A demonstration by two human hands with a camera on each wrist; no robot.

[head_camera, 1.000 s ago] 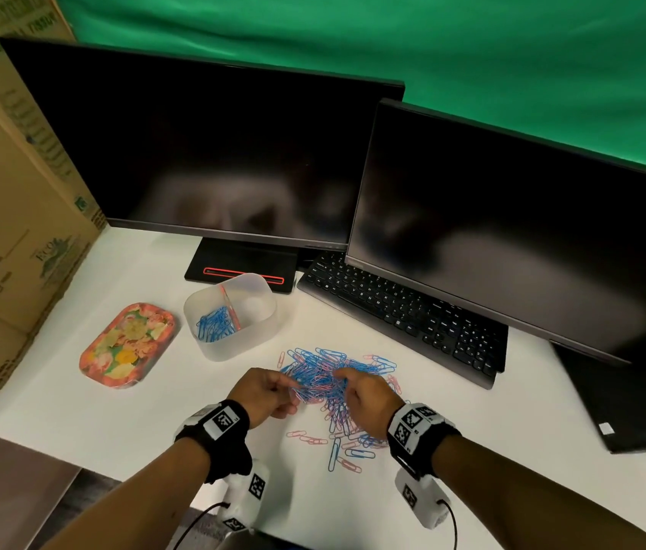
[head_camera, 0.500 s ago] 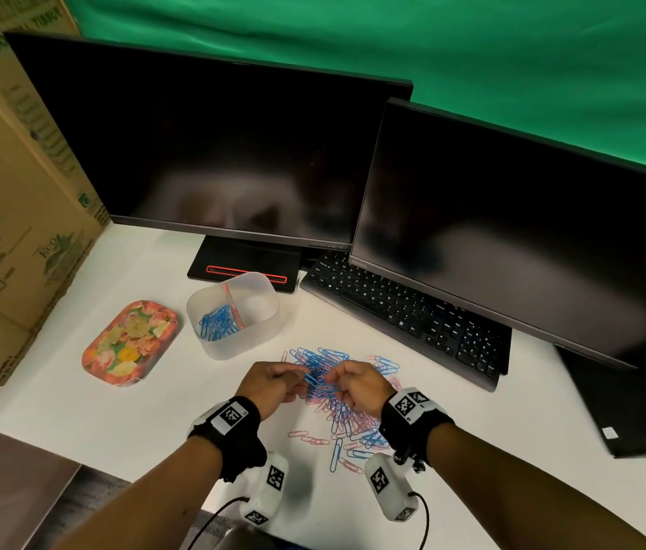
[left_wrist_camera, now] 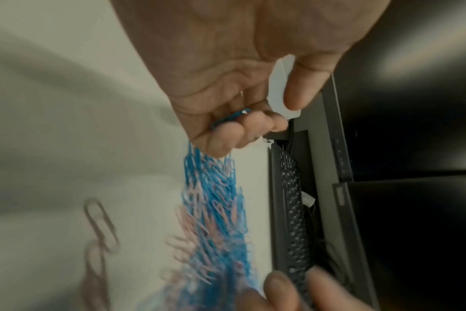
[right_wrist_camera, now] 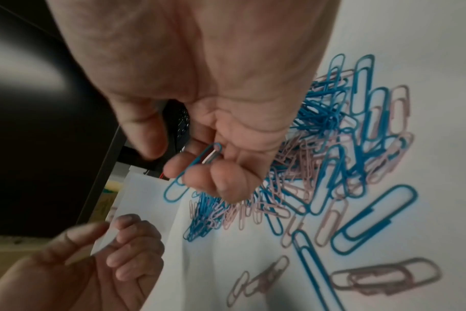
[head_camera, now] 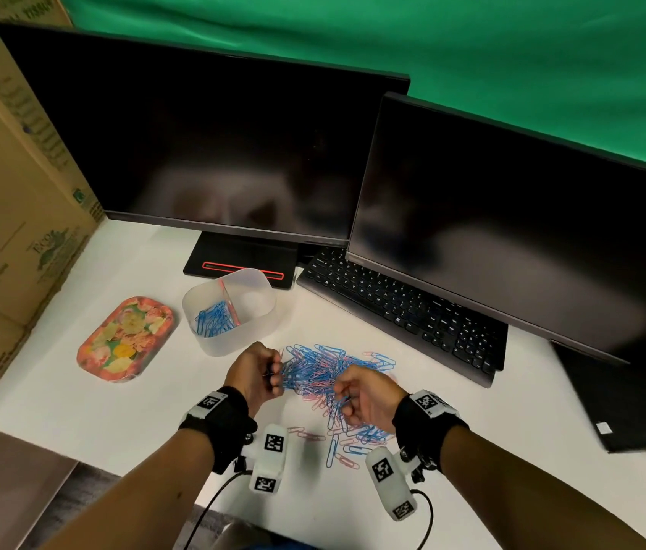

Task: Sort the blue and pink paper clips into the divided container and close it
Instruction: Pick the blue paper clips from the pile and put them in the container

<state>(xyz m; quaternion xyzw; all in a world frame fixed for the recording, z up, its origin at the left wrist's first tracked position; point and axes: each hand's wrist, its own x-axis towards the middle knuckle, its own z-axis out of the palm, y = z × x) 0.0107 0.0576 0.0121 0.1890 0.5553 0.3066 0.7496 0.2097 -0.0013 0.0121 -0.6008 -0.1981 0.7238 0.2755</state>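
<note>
white table (head_camera: 55, 394) | on it: paper clips (head_camera: 325, 371), divided container (head_camera: 230, 307), floral lid (head_camera: 125, 338), keyboard (head_camera: 400, 307), monitors (head_camera: 202, 144)

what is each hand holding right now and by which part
The right hand holds a blue paper clip by its upper end, lower loop free. The left hand grips blue paper clips under curled fingers; the exact part is hidden.

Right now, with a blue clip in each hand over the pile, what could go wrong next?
1. Blue and pink clips lie tangled in the pile, so a lift could drag a pink one along into the blue side.
2. The container is split by a thin divider; a loose drop could land clips in the empty half.
3. The right hand grips its blue clip by one end, most of it sticking out, so it may slip. The left hand has its clip tucked under the fingers.
</note>
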